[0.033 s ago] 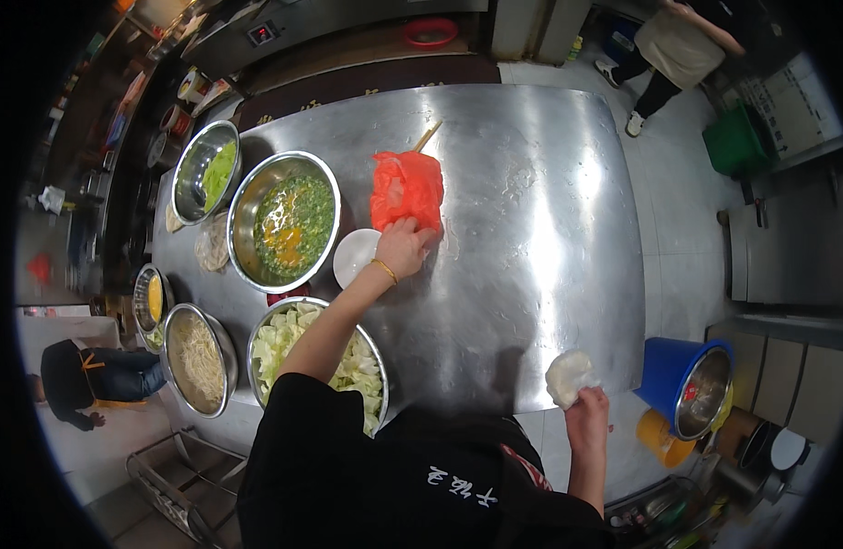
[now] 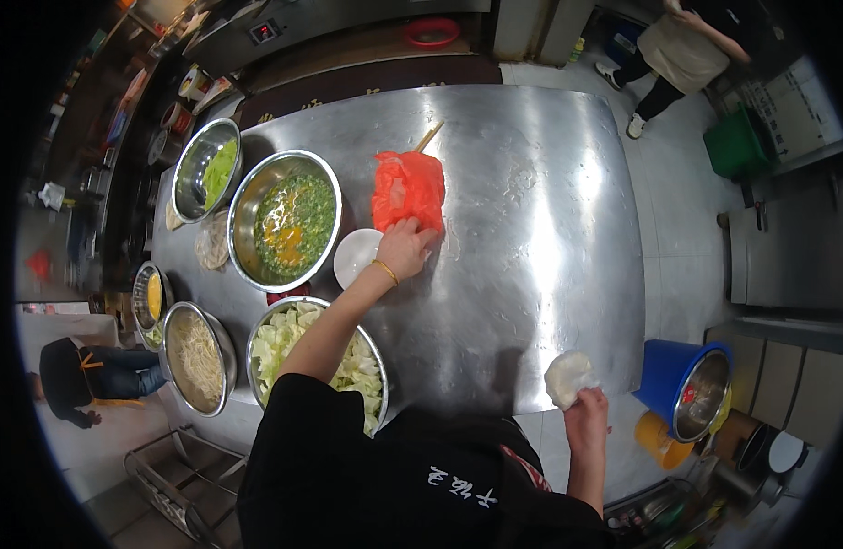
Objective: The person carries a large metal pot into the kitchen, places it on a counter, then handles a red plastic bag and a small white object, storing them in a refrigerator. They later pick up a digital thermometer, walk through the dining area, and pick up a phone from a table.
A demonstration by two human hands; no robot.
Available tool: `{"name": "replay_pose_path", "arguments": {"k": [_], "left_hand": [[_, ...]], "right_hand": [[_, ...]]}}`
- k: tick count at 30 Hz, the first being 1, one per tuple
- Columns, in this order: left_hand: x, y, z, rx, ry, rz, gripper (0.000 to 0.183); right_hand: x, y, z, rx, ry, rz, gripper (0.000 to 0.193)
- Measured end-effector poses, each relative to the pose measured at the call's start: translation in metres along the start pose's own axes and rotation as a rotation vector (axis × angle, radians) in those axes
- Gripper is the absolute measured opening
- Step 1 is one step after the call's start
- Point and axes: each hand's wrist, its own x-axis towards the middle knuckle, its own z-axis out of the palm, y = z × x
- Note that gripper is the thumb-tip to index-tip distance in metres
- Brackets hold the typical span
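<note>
At the middle of the steel table (image 2: 504, 265), my left hand (image 2: 408, 249) has its fingers closed on the near edge of a crumpled red plastic bag (image 2: 409, 188). What lies in or under the bag is hidden. Wooden chopsticks (image 2: 431, 135) stick out past its far end. A white bowl (image 2: 353, 258) sits just left of my left wrist. Over the table's near right corner, my right hand (image 2: 586, 416) grips a soft, rounded white lump (image 2: 569, 380); whether it is cloth or dough I cannot tell.
Steel bowls line the left side: chopped greens with egg (image 2: 298, 224), cut cabbage (image 2: 367, 366), pale shreds (image 2: 200, 361), lettuce (image 2: 222, 174) and a small bowl with yellow contents (image 2: 154, 297). A blue bucket (image 2: 664, 375) stands right. One person (image 2: 682, 55) stands far right, another (image 2: 74, 380) left.
</note>
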Motion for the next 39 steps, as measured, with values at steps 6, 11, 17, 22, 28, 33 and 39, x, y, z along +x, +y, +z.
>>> {"name": "replay_pose_path", "arguments": {"k": [6, 11, 17, 22, 28, 33, 39], "left_hand": [[0.019, -0.026, -0.006, -0.202, 0.311, -0.232, 0.026], [0.027, -0.065, 0.0, -0.217, 0.39, -0.509, 0.023], [0.049, -0.078, 0.025, -0.388, 0.235, -0.706, 0.025], [0.053, -0.072, 0.025, -0.488, 0.286, -0.677, 0.025], [0.048, -0.057, 0.016, -0.375, 0.507, -0.46, 0.018], [0.051, -0.055, 0.019, -0.204, 0.593, -0.267, 0.026], [0.076, -0.074, 0.041, -0.608, 0.593, -0.435, 0.037]], "right_hand": [[0.004, 0.002, 0.004, -0.038, 0.051, 0.014, 0.006], [0.003, 0.004, 0.002, -0.033, 0.043, 0.022, 0.024], [0.003, 0.004, 0.0, -0.017, 0.008, 0.034, 0.032], [0.003, 0.006, -0.004, -0.007, 0.001, 0.028, 0.031], [0.005, 0.007, -0.004, -0.011, -0.028, 0.044, 0.032], [0.006, 0.008, -0.001, -0.019, -0.029, 0.054, 0.034], [0.006, 0.009, 0.0, -0.022, -0.067, 0.056, 0.034]]}}
